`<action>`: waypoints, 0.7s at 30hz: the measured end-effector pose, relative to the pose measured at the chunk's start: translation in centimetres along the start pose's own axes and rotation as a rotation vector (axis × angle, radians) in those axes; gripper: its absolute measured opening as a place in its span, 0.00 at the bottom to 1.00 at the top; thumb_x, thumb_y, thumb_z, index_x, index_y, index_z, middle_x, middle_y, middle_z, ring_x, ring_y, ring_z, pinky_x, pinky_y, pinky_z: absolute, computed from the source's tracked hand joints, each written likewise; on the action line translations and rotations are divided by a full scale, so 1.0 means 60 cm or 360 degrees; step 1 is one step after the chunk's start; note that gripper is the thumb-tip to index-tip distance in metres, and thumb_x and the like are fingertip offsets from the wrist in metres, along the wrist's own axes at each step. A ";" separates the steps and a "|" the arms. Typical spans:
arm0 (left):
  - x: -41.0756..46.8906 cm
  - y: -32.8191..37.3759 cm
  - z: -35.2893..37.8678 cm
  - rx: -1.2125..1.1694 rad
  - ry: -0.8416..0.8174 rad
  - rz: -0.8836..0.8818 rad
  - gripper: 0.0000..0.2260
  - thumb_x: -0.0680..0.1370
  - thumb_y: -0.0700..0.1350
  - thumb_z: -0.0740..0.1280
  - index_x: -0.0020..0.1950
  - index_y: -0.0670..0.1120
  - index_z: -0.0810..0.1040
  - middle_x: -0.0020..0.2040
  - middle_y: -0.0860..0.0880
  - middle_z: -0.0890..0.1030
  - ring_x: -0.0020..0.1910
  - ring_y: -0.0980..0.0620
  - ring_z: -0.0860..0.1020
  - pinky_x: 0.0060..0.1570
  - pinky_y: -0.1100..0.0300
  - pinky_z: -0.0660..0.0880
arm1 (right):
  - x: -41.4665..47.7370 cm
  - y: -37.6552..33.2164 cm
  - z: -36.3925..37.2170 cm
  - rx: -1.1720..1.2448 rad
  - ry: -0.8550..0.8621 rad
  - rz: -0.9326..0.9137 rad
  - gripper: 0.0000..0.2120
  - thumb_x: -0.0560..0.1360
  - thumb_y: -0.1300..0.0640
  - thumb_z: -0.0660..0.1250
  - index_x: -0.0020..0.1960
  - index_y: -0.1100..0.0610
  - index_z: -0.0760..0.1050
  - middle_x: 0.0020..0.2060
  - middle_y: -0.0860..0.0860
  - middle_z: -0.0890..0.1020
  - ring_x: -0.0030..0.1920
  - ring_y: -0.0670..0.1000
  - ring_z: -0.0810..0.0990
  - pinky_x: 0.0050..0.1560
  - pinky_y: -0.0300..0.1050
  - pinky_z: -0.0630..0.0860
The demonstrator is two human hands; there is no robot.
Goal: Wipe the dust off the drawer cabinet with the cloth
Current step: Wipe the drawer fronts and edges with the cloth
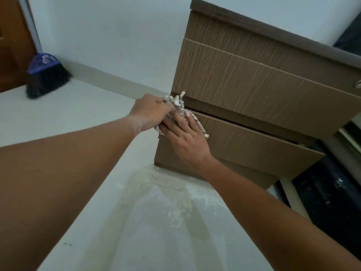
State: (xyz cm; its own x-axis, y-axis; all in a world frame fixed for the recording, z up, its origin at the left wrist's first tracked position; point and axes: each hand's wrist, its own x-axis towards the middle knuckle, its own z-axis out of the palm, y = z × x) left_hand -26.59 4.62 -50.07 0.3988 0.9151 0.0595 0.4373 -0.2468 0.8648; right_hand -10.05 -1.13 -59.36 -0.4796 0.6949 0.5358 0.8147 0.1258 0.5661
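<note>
While my left hand [151,112] pinches the bunched cloth [176,106] and my right hand [187,137] presses it with flat fingers at the drawer cabinet [254,85] front's left edge, it looks light, limp; best gripped wadded.

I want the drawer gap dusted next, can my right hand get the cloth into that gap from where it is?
Probably yes: the right hand already presses the cloth at the open drawer corner, nothing blocking.

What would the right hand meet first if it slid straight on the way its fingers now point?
The right hand points up-left over the cloth; next comes the left hand gripping it, probably, though depth is unclear.
</note>
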 end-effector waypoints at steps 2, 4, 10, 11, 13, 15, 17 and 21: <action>-0.003 0.006 -0.001 0.0183 0.0156 0.0148 0.13 0.73 0.55 0.70 0.36 0.47 0.84 0.32 0.51 0.82 0.35 0.52 0.78 0.33 0.59 0.69 | -0.005 0.013 -0.004 -0.0069 -0.0055 -0.0100 0.23 0.79 0.62 0.59 0.74 0.54 0.71 0.76 0.52 0.69 0.78 0.58 0.63 0.80 0.58 0.51; -0.003 0.012 -0.002 0.0243 0.0217 0.0233 0.11 0.73 0.52 0.71 0.42 0.46 0.87 0.38 0.49 0.85 0.37 0.52 0.79 0.35 0.61 0.71 | -0.012 0.019 -0.012 -0.0089 -0.0126 -0.0194 0.26 0.78 0.61 0.57 0.76 0.54 0.68 0.77 0.52 0.67 0.79 0.57 0.62 0.80 0.59 0.51; -0.010 0.028 0.021 0.0713 0.0181 0.0579 0.13 0.75 0.49 0.66 0.55 0.50 0.86 0.49 0.49 0.86 0.50 0.46 0.81 0.51 0.57 0.75 | -0.127 0.065 -0.007 -0.0154 -0.0489 -0.0518 0.25 0.79 0.56 0.61 0.76 0.55 0.69 0.79 0.49 0.64 0.79 0.53 0.62 0.80 0.57 0.52; -0.007 0.029 0.026 0.0802 0.0226 0.0618 0.13 0.76 0.49 0.65 0.54 0.49 0.87 0.47 0.48 0.86 0.48 0.45 0.81 0.50 0.55 0.76 | -0.152 0.083 -0.010 -0.0150 -0.0541 -0.0551 0.25 0.79 0.56 0.63 0.76 0.55 0.69 0.79 0.49 0.64 0.78 0.53 0.63 0.79 0.57 0.53; -0.006 0.031 0.035 0.0951 0.0288 0.0660 0.12 0.78 0.51 0.65 0.50 0.47 0.87 0.39 0.49 0.82 0.41 0.46 0.78 0.44 0.55 0.75 | -0.199 0.122 -0.021 -0.0153 -0.0631 -0.0559 0.27 0.77 0.57 0.66 0.76 0.55 0.68 0.78 0.48 0.64 0.78 0.51 0.65 0.79 0.56 0.55; -0.014 0.034 0.043 0.1070 0.0308 0.0678 0.14 0.79 0.53 0.65 0.48 0.45 0.86 0.37 0.48 0.78 0.39 0.45 0.78 0.42 0.55 0.74 | -0.248 0.159 -0.041 -0.0180 -0.0708 -0.0530 0.31 0.75 0.58 0.69 0.77 0.54 0.67 0.78 0.47 0.65 0.77 0.51 0.66 0.78 0.56 0.56; -0.024 0.041 0.049 0.1179 0.0309 0.0674 0.15 0.80 0.53 0.65 0.48 0.43 0.84 0.37 0.47 0.76 0.41 0.43 0.79 0.40 0.54 0.73 | -0.300 0.197 -0.065 -0.0197 -0.0806 -0.0484 0.37 0.72 0.59 0.72 0.78 0.52 0.63 0.78 0.47 0.64 0.77 0.52 0.64 0.77 0.56 0.54; -0.039 0.065 0.074 0.1325 0.0288 0.0708 0.12 0.82 0.48 0.65 0.50 0.41 0.82 0.38 0.44 0.75 0.44 0.40 0.81 0.39 0.54 0.71 | -0.378 0.250 -0.120 -0.0278 -0.0824 -0.0227 0.38 0.75 0.59 0.65 0.81 0.51 0.54 0.81 0.49 0.57 0.80 0.53 0.56 0.80 0.56 0.45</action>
State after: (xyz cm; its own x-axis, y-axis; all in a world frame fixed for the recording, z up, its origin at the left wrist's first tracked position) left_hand -22.24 0.13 -49.03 0.5665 0.7012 0.4329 0.7360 -0.6668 0.1170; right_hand 10.72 -20.10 -58.53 -0.3228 0.9418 0.0940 0.6664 0.1556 0.7292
